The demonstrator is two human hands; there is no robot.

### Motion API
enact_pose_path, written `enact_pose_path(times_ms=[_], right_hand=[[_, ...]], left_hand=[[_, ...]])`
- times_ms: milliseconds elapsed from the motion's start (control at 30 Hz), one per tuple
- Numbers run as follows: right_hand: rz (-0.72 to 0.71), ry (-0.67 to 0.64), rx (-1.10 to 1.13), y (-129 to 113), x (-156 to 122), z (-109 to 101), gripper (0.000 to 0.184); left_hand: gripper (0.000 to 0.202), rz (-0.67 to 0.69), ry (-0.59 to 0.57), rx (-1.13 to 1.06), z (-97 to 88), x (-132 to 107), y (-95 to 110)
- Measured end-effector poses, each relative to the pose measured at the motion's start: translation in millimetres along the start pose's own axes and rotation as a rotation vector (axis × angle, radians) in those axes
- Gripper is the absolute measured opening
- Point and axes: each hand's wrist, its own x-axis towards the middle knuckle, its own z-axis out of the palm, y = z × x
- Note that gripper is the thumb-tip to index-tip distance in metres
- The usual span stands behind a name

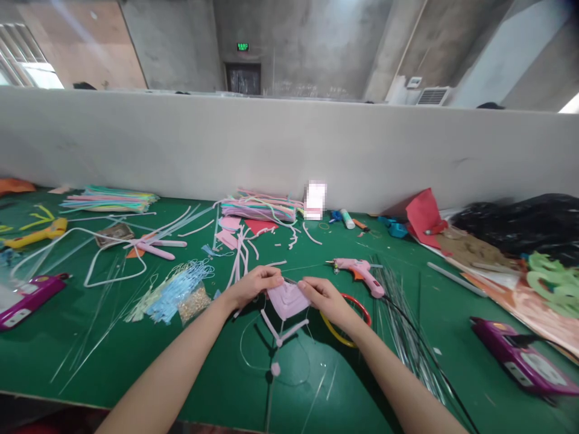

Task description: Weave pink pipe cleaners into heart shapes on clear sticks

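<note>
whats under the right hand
Parts of a red and yellow ring show on either side of the right hand and wrist. Whatever lies directly beneath them is covered and cannot be seen.

The green tabletop looks smooth, with a dull sheen. Toward its near edge, the pale-pink piece is matt and ridged — cloth or paper, hard to tell which. Fuzzy-looking matt stems lie along the far edge; at the far right corner the black bag is crumpled, glossy plastic. Near the right edge, the purple casing is smooth, shiny plastic.
</note>
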Motion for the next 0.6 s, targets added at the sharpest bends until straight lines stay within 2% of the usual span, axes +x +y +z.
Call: enact_pose_path(times_ms=[133, 233, 433, 533, 600], right_hand=[[-0.009, 0.04, -0.036, -2.4, -0.5, 0.1, 0.047], [0.012, 0.075, -0.024, -1.6, 0.7, -0.6, 0.047], [0.125, 0.111, 0.082, 3.1, 2.0, -2.9, 0.052], [0.146, 0.095, 0.117, 2.5, 1.4, -1.1, 0.044], [0.145, 0.081, 0.13, 1.0, 1.1, 0.6, 0.041]], left_hand=[[0.046, 0.005, 0.009, 0.043, -0.5, -0.7, 2.9], [0.044, 0.001, 0.059, 0.06, 1.9, -0.6, 3.5], [0.042, 0.031, 0.295, 0.075, 2.8, 3.8, -0.7], [0.043, 0.052, 0.426, 0.064, -0.1, 7.0, -3.6], [0.045, 0.061, 0.474, 0.051, -1.3, 8.3, -4.1]])
